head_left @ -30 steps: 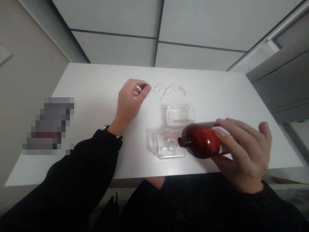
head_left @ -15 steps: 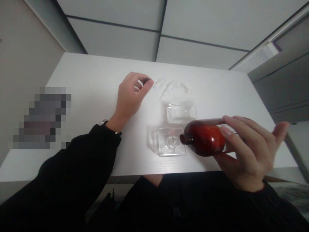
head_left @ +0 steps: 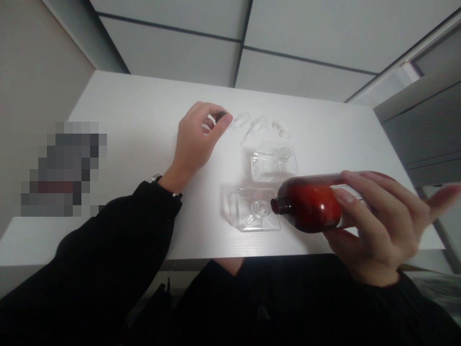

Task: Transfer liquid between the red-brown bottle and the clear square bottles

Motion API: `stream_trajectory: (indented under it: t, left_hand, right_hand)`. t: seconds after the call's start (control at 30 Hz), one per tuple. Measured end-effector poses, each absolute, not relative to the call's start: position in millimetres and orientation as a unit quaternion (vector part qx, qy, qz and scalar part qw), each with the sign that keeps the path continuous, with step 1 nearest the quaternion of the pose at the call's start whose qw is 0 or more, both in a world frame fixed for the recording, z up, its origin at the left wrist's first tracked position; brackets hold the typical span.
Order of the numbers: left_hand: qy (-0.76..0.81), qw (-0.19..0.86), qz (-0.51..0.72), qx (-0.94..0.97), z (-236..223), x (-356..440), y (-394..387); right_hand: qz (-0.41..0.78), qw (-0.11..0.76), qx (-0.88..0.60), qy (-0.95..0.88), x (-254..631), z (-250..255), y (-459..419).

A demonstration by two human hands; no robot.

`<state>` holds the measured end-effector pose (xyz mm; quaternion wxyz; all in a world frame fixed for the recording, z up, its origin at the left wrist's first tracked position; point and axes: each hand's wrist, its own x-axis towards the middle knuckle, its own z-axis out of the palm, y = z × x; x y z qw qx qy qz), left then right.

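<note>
My right hand is wrapped round a reddish-brown bottle, tilted onto its side with its uncapped neck pointing left. The neck hangs over the right part of a clear square bottle that lies near the table's front edge, its round mouth facing up. Just behind is a second clear square bottle. Farther back on the left, my left hand pinches a small dark cap between thumb and fingers. Whether liquid leaves the brown bottle cannot be seen.
Clear plastic pump or nozzle pieces lie at the back, beside a small crumpled whitish piece. A blurred-out dark object is at the left of the white table. Pale panels rise behind the table.
The brown bottle and my right hand have shifted slightly to the right. The whole view has moved a little; my left hand keeps its pinch on the cap.
</note>
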<state>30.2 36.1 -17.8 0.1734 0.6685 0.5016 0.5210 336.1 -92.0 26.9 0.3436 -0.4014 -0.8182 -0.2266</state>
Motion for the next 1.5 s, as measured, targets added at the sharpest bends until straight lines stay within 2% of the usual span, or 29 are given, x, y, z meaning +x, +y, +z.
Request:
stream_trajectory:
  t: [1.5]
  left_hand:
    - [0.512,0.184,0.526,0.654,-17.2,32.6,39.7]
  right_hand:
    - [-0.248,0.358,-0.358,-0.826,336.8,28.1,-84.8]
